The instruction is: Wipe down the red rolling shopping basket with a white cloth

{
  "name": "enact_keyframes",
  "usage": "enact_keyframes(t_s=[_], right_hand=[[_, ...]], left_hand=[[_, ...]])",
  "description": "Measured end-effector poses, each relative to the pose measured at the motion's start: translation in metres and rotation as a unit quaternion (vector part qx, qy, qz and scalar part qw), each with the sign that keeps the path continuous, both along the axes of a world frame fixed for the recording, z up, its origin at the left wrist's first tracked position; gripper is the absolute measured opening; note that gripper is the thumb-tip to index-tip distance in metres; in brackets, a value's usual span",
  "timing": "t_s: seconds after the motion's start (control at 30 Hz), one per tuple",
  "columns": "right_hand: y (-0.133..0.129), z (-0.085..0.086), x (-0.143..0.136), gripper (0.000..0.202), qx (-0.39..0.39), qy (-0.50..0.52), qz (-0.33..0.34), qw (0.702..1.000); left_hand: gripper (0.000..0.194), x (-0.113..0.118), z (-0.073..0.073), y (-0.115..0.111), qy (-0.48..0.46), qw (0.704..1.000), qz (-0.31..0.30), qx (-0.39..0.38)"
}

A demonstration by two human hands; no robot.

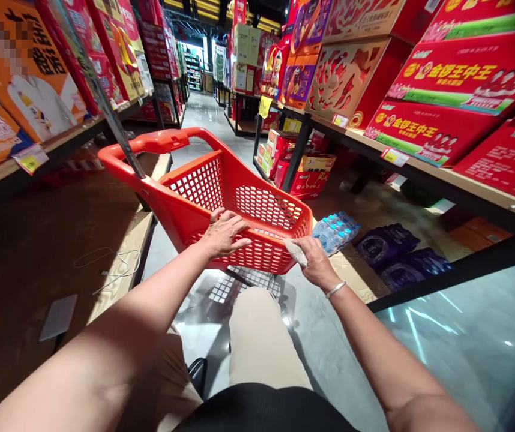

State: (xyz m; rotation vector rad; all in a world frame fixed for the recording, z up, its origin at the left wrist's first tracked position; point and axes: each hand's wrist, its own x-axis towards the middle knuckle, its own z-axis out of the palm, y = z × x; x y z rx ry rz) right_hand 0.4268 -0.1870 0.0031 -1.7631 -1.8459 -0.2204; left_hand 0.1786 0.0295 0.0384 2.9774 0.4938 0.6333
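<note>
A red plastic shopping cart (264, 207) with perforated sides stands in front of me, its handle toward the far left. My left hand (227, 233) grips its near rim, fingers over the edge and thumb along the outer side. At the cart's near right corner, my right hand (315, 259) is closed on a light grey cloth (296, 252), which touches the rim. Folds of the cloth are partly hidden by the fingers. A thin bracelet sits on the right wrist.
Shelves with stacked red gift boxes (451, 75) line the right side, and orange cartons (36, 72) the left. Shrink-wrapped water bottles (336, 233) and purple packs (386, 245) lie on the low right shelf. A white cable (125, 264) hangs at lower left. The aisle floor (206, 111) runs ahead.
</note>
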Motion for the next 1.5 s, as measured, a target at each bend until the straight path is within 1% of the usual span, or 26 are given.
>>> enact_keyframes(t_s=[0.07, 0.13, 0.23, 0.27, 0.3, 0.33, 0.4, 0.47, 0.5, 0.57, 0.63, 0.7, 0.77, 0.83, 0.87, 0.9, 0.97, 1.03, 1.1, 1.2, 1.27, 1.33, 1.43, 1.47, 1.5], right_hand=[[0.000, -0.002, -0.017, 0.057, -0.002, 0.003, -0.033, 0.999], [0.008, -0.002, -0.033, 0.057, -0.014, 0.002, -0.059, 0.998], [0.034, 0.002, -0.056, 0.060, -0.055, -0.003, -0.088, 0.995], [0.044, 0.003, -0.063, 0.062, -0.065, -0.005, -0.093, 0.993], [0.055, 0.005, -0.071, 0.065, -0.073, -0.007, -0.095, 0.993], [0.066, 0.007, -0.078, 0.066, -0.079, -0.009, -0.094, 0.992], [0.087, 0.011, -0.093, 0.066, -0.085, -0.011, -0.076, 0.993], [0.103, 0.015, -0.104, 0.063, -0.095, -0.021, -0.046, 0.994], [0.110, 0.018, -0.106, 0.060, -0.099, -0.032, -0.028, 0.994], [0.119, 0.023, -0.100, 0.054, -0.109, -0.060, 0.006, 0.992], [0.125, 0.027, -0.081, 0.046, -0.114, -0.079, 0.019, 0.990], [0.130, 0.028, -0.054, 0.042, -0.106, -0.072, -0.003, 0.992], [0.137, 0.025, -0.030, 0.042, -0.091, -0.059, -0.039, 0.993], [0.145, 0.018, -0.022, 0.045, -0.062, -0.031, -0.069, 0.995], [0.149, 0.013, -0.027, 0.048, -0.043, -0.011, -0.081, 0.996], [0.152, 0.007, -0.036, 0.051, -0.023, 0.014, -0.090, 0.996], [0.155, -0.004, -0.067, 0.056, 0.012, 0.062, -0.088, 0.994], [0.153, -0.013, -0.102, 0.056, 0.030, 0.088, -0.054, 0.994], [0.147, -0.019, -0.130, 0.052, 0.040, 0.087, -0.007, 0.995], [0.140, -0.030, -0.155, 0.039, 0.041, 0.031, 0.046, 0.998], [0.136, -0.045, -0.166, 0.032, 0.011, -0.024, 0.078, 0.997], [0.134, -0.066, -0.175, 0.030, -0.051, -0.073, 0.100, 0.991], [0.132, -0.099, -0.188, 0.031, -0.152, -0.115, 0.081, 0.978], [0.131, -0.106, -0.192, 0.032, -0.173, -0.120, 0.073, 0.975], [0.131, -0.109, -0.195, 0.033, -0.181, -0.124, 0.072, 0.973]], left_hand=[[0.033, 0.001, -0.001, 0.011, 0.003, 1.000, 0.013, -0.001], [0.032, 0.003, 0.000, 0.023, 0.005, 0.999, 0.048, -0.004], [0.036, 0.003, 0.001, 0.038, -0.001, 0.989, 0.148, -0.028], [0.038, 0.002, 0.001, 0.040, -0.002, 0.984, 0.174, -0.038], [0.039, -0.001, 0.001, 0.042, 0.000, 0.982, 0.185, -0.045], [0.041, -0.003, 0.001, 0.042, 0.009, 0.983, 0.179, -0.050], [0.047, -0.009, 0.000, 0.038, 0.042, 0.989, 0.131, -0.056], [0.056, -0.015, -0.001, 0.035, 0.071, 0.992, 0.087, -0.064], [0.061, -0.018, -0.001, 0.034, 0.074, 0.992, 0.080, -0.070], [0.070, -0.026, -0.002, 0.037, 0.068, 0.991, 0.088, -0.081], [0.070, -0.036, -0.003, 0.045, 0.053, 0.988, 0.106, -0.095], [0.062, -0.048, -0.006, 0.056, 0.047, 0.986, 0.107, -0.118], [0.055, -0.059, -0.011, 0.065, 0.042, 0.985, 0.083, -0.146], [0.053, -0.068, -0.017, 0.070, 0.032, 0.984, 0.051, -0.166], [0.052, -0.070, -0.020, 0.072, 0.023, 0.984, 0.040, -0.169], [0.050, -0.071, -0.023, 0.073, 0.013, 0.985, 0.035, -0.169], [0.045, -0.071, -0.027, 0.073, -0.006, 0.986, 0.040, -0.164], [0.042, -0.071, -0.029, 0.072, -0.019, 0.985, 0.052, -0.162], [0.044, -0.074, -0.029, 0.071, -0.024, 0.984, 0.059, -0.164], [0.051, -0.086, -0.028, 0.070, -0.029, 0.984, 0.057, -0.166], [0.058, -0.096, -0.027, 0.069, -0.033, 0.982, 0.065, -0.173], [0.066, -0.106, -0.027, 0.068, -0.039, 0.978, 0.085, -0.186], [0.073, -0.121, -0.027, 0.066, -0.052, 0.970, 0.114, -0.208], [0.074, -0.125, -0.027, 0.065, -0.056, 0.968, 0.117, -0.215], [0.076, -0.129, -0.027, 0.065, -0.061, 0.966, 0.118, -0.221]])
